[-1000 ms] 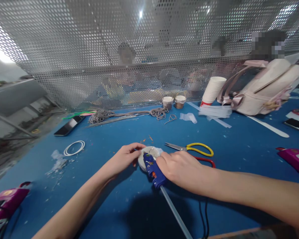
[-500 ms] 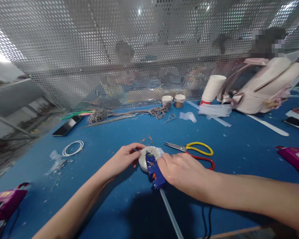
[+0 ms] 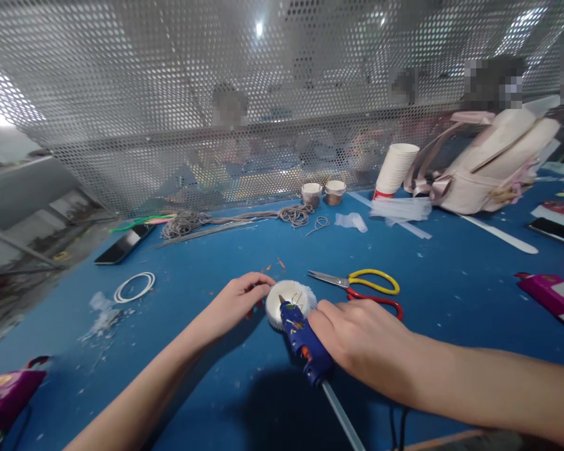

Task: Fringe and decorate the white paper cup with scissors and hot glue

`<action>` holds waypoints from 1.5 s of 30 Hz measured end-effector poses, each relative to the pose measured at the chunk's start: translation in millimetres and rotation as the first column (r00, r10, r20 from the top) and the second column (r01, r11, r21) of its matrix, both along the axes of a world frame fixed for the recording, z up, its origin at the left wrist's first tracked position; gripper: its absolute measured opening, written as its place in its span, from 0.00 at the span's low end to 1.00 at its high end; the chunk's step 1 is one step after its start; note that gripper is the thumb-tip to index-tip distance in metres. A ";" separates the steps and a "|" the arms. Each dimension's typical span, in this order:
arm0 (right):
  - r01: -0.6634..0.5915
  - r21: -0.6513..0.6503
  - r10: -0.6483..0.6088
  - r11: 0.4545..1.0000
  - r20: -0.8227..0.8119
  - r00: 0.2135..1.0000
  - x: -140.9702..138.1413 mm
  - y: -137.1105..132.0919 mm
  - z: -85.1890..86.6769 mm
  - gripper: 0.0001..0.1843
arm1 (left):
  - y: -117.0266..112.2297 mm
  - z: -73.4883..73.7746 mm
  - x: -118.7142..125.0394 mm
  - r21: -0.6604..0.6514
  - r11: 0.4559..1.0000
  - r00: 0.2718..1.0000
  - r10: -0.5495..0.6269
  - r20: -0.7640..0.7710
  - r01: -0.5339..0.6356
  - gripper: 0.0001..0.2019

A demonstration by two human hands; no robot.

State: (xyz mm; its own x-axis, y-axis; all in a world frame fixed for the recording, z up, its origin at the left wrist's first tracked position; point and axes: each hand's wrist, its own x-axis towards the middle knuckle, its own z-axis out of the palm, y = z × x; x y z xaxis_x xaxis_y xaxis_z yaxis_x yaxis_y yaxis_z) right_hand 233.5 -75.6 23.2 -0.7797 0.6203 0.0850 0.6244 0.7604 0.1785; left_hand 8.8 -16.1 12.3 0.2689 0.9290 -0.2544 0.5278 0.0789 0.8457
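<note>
My right hand (image 3: 352,329) is wrapped round a blue hot glue gun (image 3: 305,341). A clear glue stick (image 3: 341,413) sticks out of its back end. The gun's nozzle points into a small white cup (image 3: 276,305) with a frilly, whitish outer side. A thin loop of wire or thread shows inside the cup. At the cup's left rim, the thumb and fingers of my left hand (image 3: 242,300) hold it on the table. Just beyond my right hand lie scissors (image 3: 341,280) with one yellow and one red handle, blades pointing left.
On the blue table (image 3: 207,388) lie grey cord (image 3: 188,224), a phone (image 3: 125,244), a white ring (image 3: 134,287) and clear strips (image 3: 399,210). Two small cups (image 3: 334,193), stacked paper cups (image 3: 397,169) and a pale backpack (image 3: 489,169) stand before a perforated metal screen (image 3: 169,113). Purple power strips (image 3: 552,297) flank me.
The glue gun and my right hand have moved slightly right and towards me, uncovering more of the cup's inside. My left hand stays at the cup's rim.
</note>
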 end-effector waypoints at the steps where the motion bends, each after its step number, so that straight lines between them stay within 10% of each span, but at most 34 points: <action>1: -0.001 -0.001 0.001 1.000 -0.017 1.000 1.6 -0.4 -0.9 0.15 | 1.0 -0.2 1.2 0.018 1.000 1.000 -0.007 -0.018 0.007 0.16; 14: 0.057 0.024 -0.048 0.998 -0.269 0.962 23.0 4.0 -4.9 0.09 | 7.9 -4.4 27.2 0.313 0.937 0.874 0.020 -0.486 0.153 0.09; 31: 0.136 -0.013 -0.131 0.991 -0.368 0.920 31.3 12.3 -12.6 0.07 | 17.1 -2.1 29.5 0.143 0.944 0.674 -0.101 -0.732 0.297 0.11; 45: 0.135 -0.122 -0.169 0.983 -0.334 0.927 35.3 10.7 -2.9 0.06 | 25.6 11.5 18.3 0.243 0.901 0.857 -0.214 -0.469 0.359 0.10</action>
State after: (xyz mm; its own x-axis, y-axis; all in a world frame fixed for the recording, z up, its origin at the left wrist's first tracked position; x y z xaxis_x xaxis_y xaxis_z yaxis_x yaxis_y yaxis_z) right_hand 268.8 -65.0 20.4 -0.6097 0.7473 0.2643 0.7439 0.6546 -0.1348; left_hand 27.1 9.5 23.8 0.4691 0.8754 -0.1166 0.7941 -0.3604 0.4893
